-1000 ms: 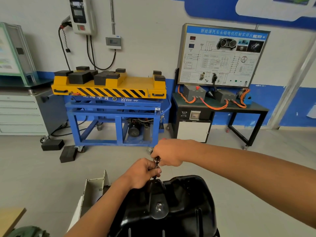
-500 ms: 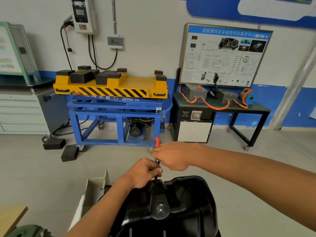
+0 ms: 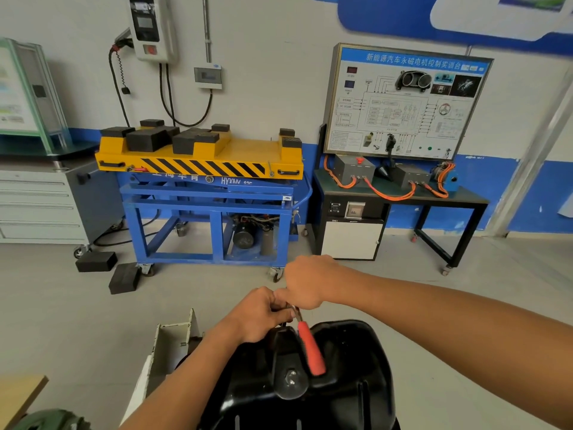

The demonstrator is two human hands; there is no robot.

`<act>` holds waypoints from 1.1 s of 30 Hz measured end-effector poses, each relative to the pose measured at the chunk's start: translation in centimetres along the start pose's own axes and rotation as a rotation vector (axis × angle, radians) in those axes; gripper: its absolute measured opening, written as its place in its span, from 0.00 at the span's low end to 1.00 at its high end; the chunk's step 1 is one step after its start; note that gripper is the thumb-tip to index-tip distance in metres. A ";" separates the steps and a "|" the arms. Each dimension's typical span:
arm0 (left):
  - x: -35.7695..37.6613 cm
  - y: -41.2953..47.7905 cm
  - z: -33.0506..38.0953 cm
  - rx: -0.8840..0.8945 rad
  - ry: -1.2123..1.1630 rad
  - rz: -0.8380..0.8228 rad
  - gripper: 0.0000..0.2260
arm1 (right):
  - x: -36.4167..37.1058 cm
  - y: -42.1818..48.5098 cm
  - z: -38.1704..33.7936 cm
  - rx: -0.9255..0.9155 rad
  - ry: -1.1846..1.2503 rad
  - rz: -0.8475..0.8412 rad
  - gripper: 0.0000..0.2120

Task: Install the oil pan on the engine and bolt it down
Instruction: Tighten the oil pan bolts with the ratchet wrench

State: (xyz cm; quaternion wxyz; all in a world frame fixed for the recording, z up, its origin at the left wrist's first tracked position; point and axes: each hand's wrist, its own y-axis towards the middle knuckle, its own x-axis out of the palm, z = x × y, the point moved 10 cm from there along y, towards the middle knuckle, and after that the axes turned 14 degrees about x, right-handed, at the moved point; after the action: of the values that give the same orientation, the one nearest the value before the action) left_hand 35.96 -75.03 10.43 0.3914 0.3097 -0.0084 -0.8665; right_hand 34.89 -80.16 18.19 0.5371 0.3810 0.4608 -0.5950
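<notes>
The black oil pan (image 3: 350, 383) lies bottom-up at the lower middle of the head view, with a bolt head (image 3: 291, 378) on its raised centre. A ratchet wrench with a red handle (image 3: 311, 352) stands at the pan's far rim, its handle pointing back over the pan and blurred. My left hand (image 3: 260, 315) curls around the wrench's head at the rim. My right hand (image 3: 307, 283) is just above it, fingers curled on the wrench's upper end. The bolt under the wrench is hidden by my fingers.
A white metal bracket (image 3: 173, 339) stands left of the pan. Across the grey floor are a blue lift cart with a yellow top (image 3: 201, 162), a training bench with orange cables (image 3: 400, 193), a grey drawer cabinet (image 3: 37, 206) and two black blocks (image 3: 124, 277).
The red handle, which stuck out above my right hand half a second ago, has swung round toward me over the pan. Both hands stay at the far rim.
</notes>
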 end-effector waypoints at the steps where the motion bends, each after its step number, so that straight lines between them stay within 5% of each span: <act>1: -0.1 0.0 0.0 -0.002 0.009 0.006 0.11 | 0.2 0.2 0.2 0.026 0.061 -0.004 0.24; 10: -0.1 -0.1 -0.1 -0.013 0.030 -0.001 0.11 | 1.4 0.5 1.2 0.136 0.315 -0.078 0.26; 17: 0.0 0.0 -0.1 0.009 0.013 -0.001 0.06 | 0.1 0.2 0.2 -0.003 0.149 -0.048 0.26; 26: 0.0 -0.1 -0.9 -0.048 -0.005 0.000 0.10 | -0.6 -0.5 -1.4 -0.256 -0.037 -0.014 0.18; 33: 1.7 -0.5 -4.2 -0.324 0.163 -0.334 0.19 | -0.6 -1.3 -1.3 -0.311 0.009 0.039 0.18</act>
State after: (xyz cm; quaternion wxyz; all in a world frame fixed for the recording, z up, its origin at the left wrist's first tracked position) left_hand 37.10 -74.88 5.99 0.2867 0.3087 0.2136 -0.8814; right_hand 33.59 -78.78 18.63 0.5989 0.3048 0.5423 -0.5044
